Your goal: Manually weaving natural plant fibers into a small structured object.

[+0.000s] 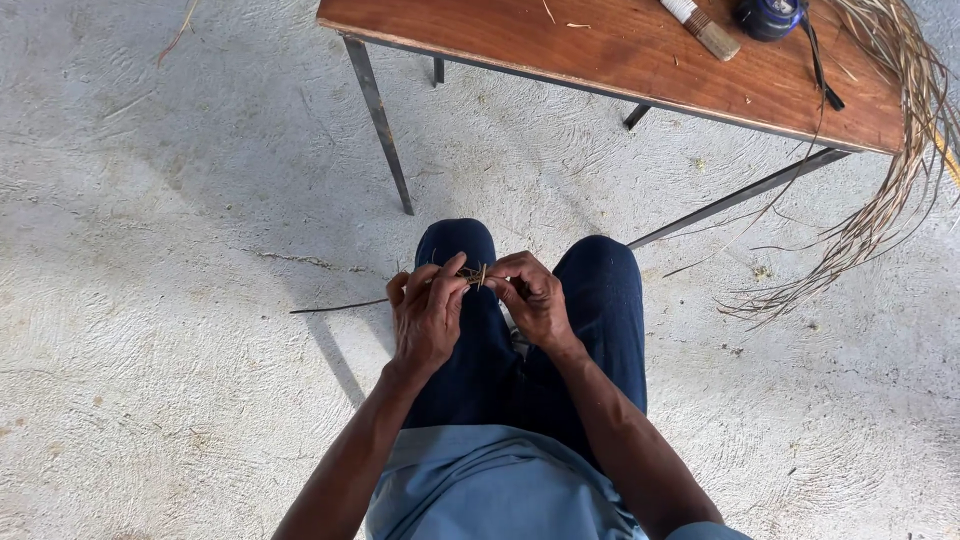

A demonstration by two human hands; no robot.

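A thin dark strand (340, 306) sticks out to the left of my hands, running level above the concrete floor (150, 250) and ending in my grip. My left hand (427, 318) is closed on it, thumb and fingers pinched around a small knot of fibres (472, 277) just above my knees. The knot sits between my two hands, short stiff ends poking up from it. My right hand (535, 298) is closed too, fingertips pinching the same knot from the other side, so both hands meet there and almost touch. Under them are my legs in dark blue trousers (600, 300), and nearer me the hem of a light blue shirt (480, 480).

Ahead stands a wooden table (560, 45) on thin metal legs (380, 125). On its right part lies a short handle (703, 27) wrapped pale at one end, and just beside it a dark blue round thing (768, 17) with a black strap hanging over the edge. At the far right a sheaf of long dry fibres (880, 200) hangs off the table end and fans out onto the floor, well apart from my hands.
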